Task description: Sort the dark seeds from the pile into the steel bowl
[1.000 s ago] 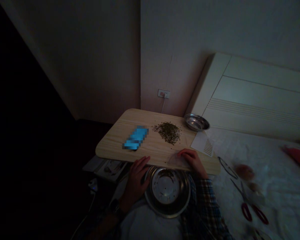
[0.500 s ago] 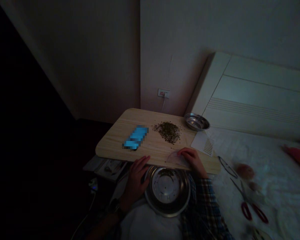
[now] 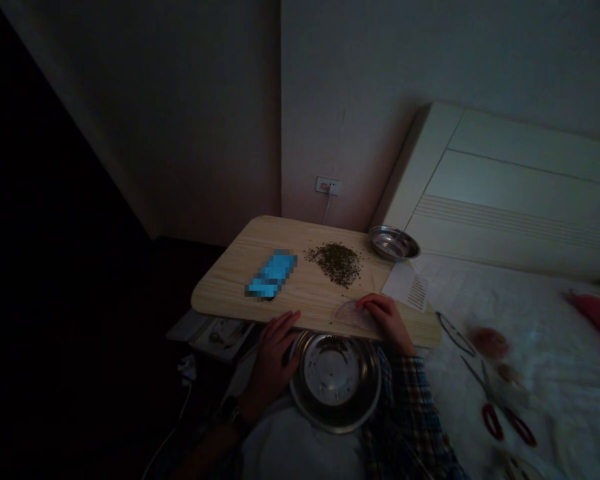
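In the head view, my right hand (image 3: 386, 320) is closed on a clear, half-round plastic piece that looks like a protractor (image 3: 351, 313). It lies nearly flat at the table's near edge. My left hand (image 3: 275, 357) has its fingers stretched out, with the tips at that same edge. Below the edge, between my hands, sits a steel bowl (image 3: 331, 413) on my lap, with a few dark bits inside at its far side. Beyond the protractor, a spread of small green-brown grains (image 3: 337, 262) lies on the wooden table (image 3: 230, 280).
A phone (image 3: 274, 273) with a lit, blurred screen rests left on the table. A second steel bowl (image 3: 394, 243) and a white slotted card (image 3: 405, 285) are at its right side. Red-handled scissors (image 3: 493, 407) lie on the bed (image 3: 570, 387). A wall socket (image 3: 327, 186) is behind.
The dark bits at the far side of the lap bowl look fewer. My right hand and the protractor have shifted very slightly; my left hand stays put.
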`<control>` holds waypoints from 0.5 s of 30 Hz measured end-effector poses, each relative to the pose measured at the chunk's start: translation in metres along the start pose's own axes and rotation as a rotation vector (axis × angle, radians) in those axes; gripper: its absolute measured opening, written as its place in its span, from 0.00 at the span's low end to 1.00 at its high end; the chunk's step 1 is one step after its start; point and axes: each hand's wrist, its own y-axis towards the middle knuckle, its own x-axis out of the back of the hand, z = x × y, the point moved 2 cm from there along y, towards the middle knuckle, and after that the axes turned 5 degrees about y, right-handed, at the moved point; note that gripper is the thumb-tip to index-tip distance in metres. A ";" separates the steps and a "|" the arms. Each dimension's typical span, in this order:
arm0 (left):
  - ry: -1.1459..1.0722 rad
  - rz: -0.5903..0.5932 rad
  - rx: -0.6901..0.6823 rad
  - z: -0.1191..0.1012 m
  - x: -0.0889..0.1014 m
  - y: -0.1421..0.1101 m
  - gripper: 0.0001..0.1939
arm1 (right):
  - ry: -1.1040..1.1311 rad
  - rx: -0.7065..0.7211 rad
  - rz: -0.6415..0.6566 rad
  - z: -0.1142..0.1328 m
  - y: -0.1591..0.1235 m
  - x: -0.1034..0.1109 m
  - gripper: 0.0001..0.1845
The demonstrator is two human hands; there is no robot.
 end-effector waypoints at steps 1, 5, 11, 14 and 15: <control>0.001 0.002 0.002 0.000 0.000 0.000 0.13 | 0.004 -0.003 0.035 0.001 0.000 -0.001 0.10; 0.005 0.008 0.007 -0.001 0.000 0.000 0.13 | 0.014 -0.016 0.157 0.006 -0.001 -0.004 0.12; 0.010 -0.004 0.003 0.000 0.000 -0.001 0.13 | 0.011 -0.010 0.249 0.008 0.001 -0.005 0.13; 0.003 -0.007 0.004 0.000 0.000 0.000 0.12 | 0.003 -0.006 0.273 0.008 0.002 -0.006 0.13; 0.001 -0.004 0.002 0.000 0.000 0.000 0.12 | -0.001 -0.007 0.279 0.008 0.002 -0.007 0.13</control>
